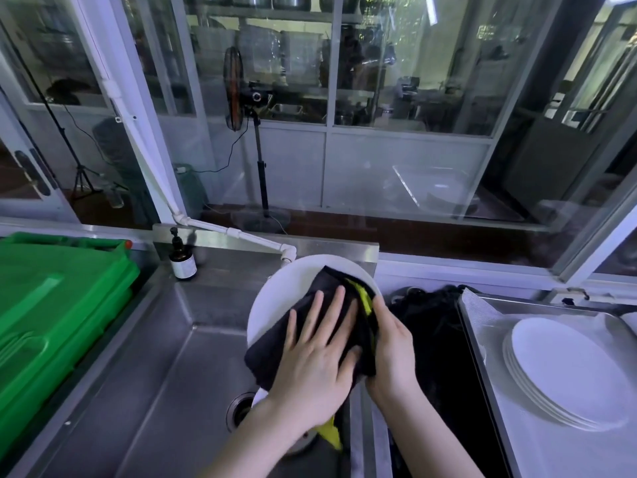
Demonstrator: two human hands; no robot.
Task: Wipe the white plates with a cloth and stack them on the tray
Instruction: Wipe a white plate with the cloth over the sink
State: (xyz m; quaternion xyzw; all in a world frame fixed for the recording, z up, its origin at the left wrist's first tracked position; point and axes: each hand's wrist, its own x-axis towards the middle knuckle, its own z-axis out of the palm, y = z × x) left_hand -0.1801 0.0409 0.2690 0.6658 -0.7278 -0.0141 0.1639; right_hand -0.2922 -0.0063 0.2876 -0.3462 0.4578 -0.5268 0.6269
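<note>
A white plate is held tilted over the steel sink. A black cloth with a yellow edge lies across its face. My left hand presses flat on the cloth with fingers spread. My right hand grips the plate's right rim through the cloth. A stack of white plates rests on the paper-lined metal tray at the right. Another white plate shows partly under my left wrist in the sink.
The steel sink has a drain below my left arm. A brown pump bottle stands at its back edge. A green plastic bin fills the left. Dark cloth lies between sink and tray.
</note>
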